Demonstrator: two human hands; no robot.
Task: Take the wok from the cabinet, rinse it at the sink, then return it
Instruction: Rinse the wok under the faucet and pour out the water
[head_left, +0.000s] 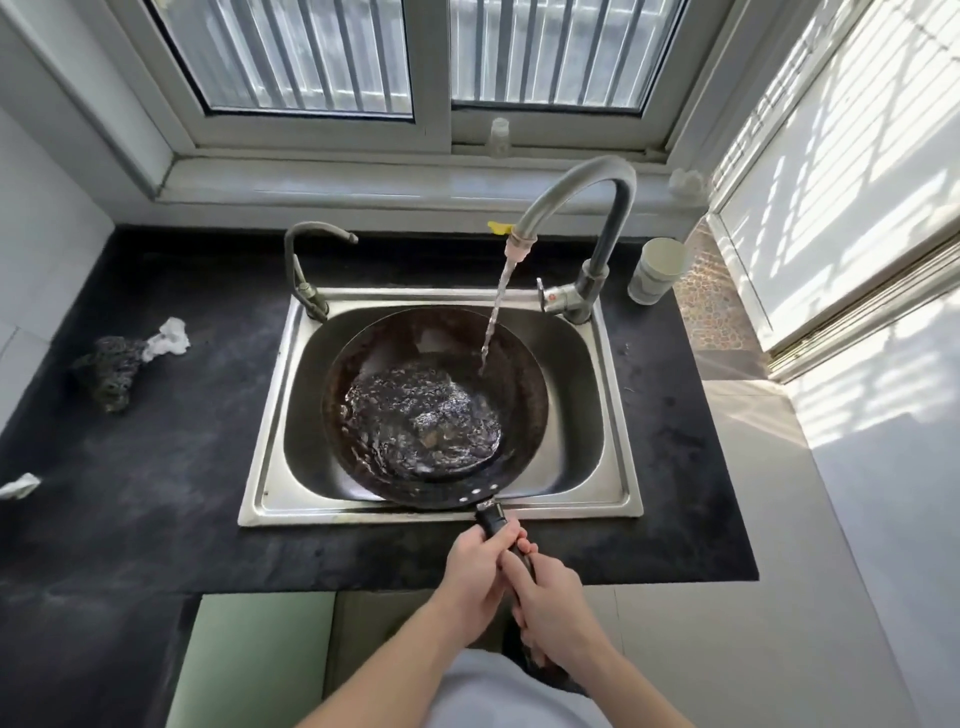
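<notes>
Close to the body, over the counter (156, 467) edge: grips handle (493, 519) with both hands. Left hand (480, 564) wrapped round it nearer the pan, right hand (548, 597) clenched round it just behind. Two-handed hold, likely to steady a pan made heavier by water.

Further out: holds wok (434, 405) inside the sink (270, 467), handle root poking over the front rim. Cannot tell whether resting on the basin floor or carried. Roughly level, hence a rippling pool in the bottom. Judged mid-rinse; tip-out and return to cabinet not yet done.

Beyond: takes stream (496, 312) from faucet (576, 182) on the far right inner wall, not the centre, probably to sheet water down the side. Lever (540, 291) at faucet base; shut-off calls for freeing one hand. Small second tap (306, 270) at back left of sink, no flow visible.

Off to the sides: scrubber (111, 369) and tissue (169, 338) on left counter, well apart from sink; cup (657, 270) just beside faucet base. Farthest: window (415, 52), small bottle (500, 136) on sill.
</notes>
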